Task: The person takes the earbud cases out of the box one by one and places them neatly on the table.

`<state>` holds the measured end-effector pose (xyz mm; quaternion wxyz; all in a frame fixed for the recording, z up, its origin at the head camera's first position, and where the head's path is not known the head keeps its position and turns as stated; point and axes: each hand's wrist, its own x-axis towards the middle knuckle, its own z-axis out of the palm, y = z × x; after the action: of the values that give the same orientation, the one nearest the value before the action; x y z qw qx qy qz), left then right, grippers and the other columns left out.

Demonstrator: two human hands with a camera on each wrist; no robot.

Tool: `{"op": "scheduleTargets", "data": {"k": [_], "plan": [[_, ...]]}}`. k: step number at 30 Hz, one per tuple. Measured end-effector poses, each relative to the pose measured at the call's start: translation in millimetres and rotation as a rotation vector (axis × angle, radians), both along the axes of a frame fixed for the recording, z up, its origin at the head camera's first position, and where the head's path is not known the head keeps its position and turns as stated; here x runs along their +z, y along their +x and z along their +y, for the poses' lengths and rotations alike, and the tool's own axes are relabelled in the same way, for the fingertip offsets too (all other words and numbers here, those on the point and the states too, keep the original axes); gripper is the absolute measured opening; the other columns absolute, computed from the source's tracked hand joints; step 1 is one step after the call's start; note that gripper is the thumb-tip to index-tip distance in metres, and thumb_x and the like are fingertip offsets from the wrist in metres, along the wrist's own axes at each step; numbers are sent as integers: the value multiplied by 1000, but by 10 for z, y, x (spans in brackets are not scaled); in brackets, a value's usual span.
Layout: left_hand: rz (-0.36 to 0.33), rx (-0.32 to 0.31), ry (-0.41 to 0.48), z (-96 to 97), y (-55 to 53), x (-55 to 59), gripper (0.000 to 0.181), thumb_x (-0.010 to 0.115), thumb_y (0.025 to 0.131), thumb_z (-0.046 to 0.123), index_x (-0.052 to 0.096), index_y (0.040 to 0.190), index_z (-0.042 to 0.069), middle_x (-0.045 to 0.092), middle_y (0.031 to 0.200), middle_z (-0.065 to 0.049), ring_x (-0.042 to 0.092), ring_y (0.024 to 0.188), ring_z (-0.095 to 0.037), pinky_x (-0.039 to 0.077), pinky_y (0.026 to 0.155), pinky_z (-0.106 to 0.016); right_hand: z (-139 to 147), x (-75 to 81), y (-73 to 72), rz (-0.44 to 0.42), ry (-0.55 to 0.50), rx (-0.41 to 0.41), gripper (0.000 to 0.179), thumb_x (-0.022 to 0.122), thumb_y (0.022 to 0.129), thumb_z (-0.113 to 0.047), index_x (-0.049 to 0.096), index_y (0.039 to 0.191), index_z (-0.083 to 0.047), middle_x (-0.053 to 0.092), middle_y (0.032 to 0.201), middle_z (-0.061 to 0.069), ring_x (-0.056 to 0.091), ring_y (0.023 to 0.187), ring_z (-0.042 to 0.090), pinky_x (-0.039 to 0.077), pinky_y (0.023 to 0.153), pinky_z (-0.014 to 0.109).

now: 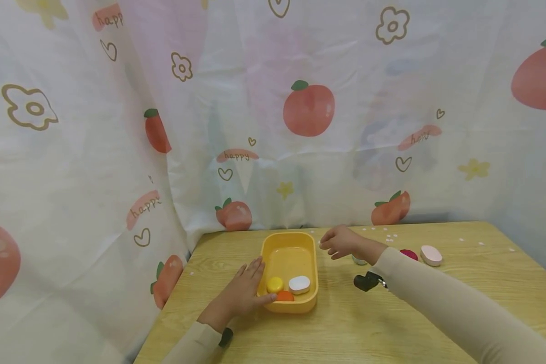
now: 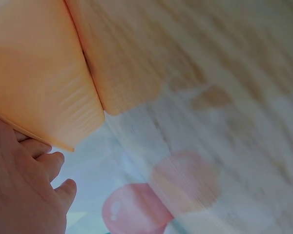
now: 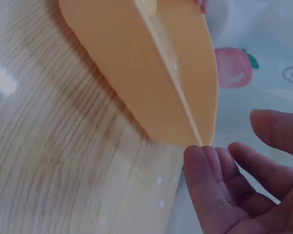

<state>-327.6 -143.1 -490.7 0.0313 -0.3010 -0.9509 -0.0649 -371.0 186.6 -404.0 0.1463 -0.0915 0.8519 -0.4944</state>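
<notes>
A yellow-orange tray (image 1: pixel 292 263) is seen upright on the wood-grained worktop (image 1: pixel 336 328), left of its middle, with its longer sides running away from the wearer. Its outline is oblong with rounded corners, its walls are smooth and raised all round, and a slim rim is carried along the top. In the wrist views its colour is rendered as a paler peach, and short parallel ridges can be made out on the wall beside the left hand (image 1: pixel 243 290). At the near end of the tray three pieces are held: a glossy round yellow piece (image 1: pixel 275 284), a white piece (image 1: pixel 299 284) with a wavy oval outline, and an orange piece (image 1: pixel 285 296), partly hidden by the near wall. The left side of the tray is touched by the left hand, whose fingers are laid out nearly straight along the rim, with the thumb stretched toward the orange piece. The right hand (image 1: pixel 343 242) is held beside the tray's far right corner, its fingers gently bent and the thumb kept apart from them, with nothing gripped. To its right, a dark red piece (image 1: pixel 409 254) and a pale pink piece (image 1: pixel 431 256) are set on the worktop.
</notes>
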Motion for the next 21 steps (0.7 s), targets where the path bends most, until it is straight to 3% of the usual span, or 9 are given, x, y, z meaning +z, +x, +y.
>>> {"op": "scheduleTargets", "data": {"k": [5,15,21], "plan": [[-16,1,1,0,-8,-8,99,36,91,74,21,153,-1,13,161,-11,11,147,-22,11,116,-49,-145,-37,-27,13,22,21,31,64,92,-7,61,117,12,65,105,17,64,92,33,57,75,41],[-20,6,7,15,-21,-3,97,38,91,72,22,153,-1,12,161,-11,11,147,-22,11,116,-49,-409,-121,14,15,32,53,26,66,90,-4,64,112,10,65,95,12,63,80,27,57,71,38],[-26,14,6,10,1,-7,98,37,91,73,21,154,0,11,161,-10,11,147,-22,11,116,-49,-516,-141,34,39,65,56,28,66,90,-5,65,114,10,68,101,12,67,87,33,57,70,37]]}}
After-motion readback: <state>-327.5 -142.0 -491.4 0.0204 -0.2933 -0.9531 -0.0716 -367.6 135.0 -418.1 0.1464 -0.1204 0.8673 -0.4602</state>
